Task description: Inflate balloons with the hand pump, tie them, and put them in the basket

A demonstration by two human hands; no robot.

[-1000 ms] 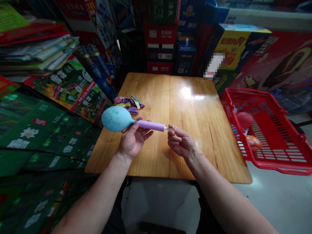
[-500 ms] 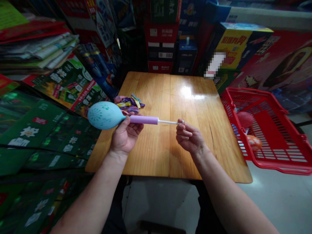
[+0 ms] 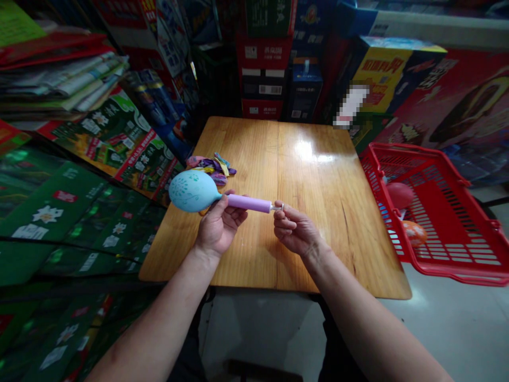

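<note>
One lilac balloon pump [image 3: 248, 202] with a pale blue balloon [image 3: 194, 191] on its end.
Left hand [image 3: 219, 229] grips it; right hand [image 3: 294, 231] pinches the metal rod [image 3: 277, 207]; yellow carton [image 3: 382, 74] lettering unreadable.

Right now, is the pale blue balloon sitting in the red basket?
No, the pale blue balloon is fixed on the end of a lilac hand pump held in the left hand, away from the red plastic basket.

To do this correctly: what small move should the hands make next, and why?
Probably the right hand should pull the pump's metal rod back out. The rod sits almost fully inside the purple hand pump, and the left hand grips the pump near the blue balloon, which looks partly filled.
</note>
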